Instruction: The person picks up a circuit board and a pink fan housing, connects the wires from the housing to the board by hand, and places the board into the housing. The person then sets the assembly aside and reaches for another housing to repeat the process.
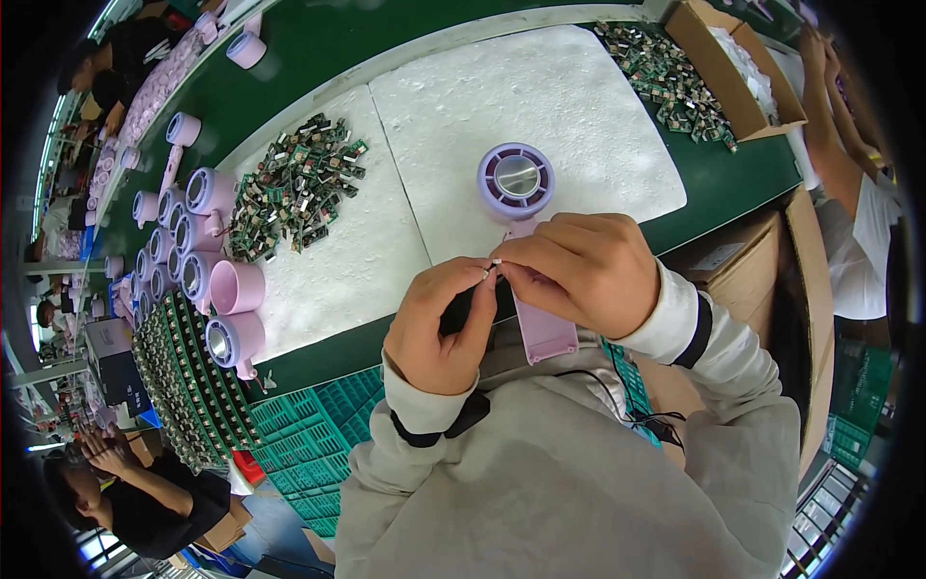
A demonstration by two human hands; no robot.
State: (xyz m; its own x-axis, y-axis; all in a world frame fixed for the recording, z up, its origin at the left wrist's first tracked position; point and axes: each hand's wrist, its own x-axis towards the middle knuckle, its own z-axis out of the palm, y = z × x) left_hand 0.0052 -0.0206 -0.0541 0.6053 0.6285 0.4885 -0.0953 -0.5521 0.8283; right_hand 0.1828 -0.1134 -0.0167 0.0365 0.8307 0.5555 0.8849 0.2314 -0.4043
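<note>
Both hands together — fingertips pinched

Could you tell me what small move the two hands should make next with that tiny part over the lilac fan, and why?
Probably lower the tiny white part toward the handle of the lilac fan. The left hand and right hand pinch it together at their fingertips, right above the handle, which lies on the white foam mat, so the part seems not yet seated.

Single head view looks steeply down, close over the workbench.
</note>
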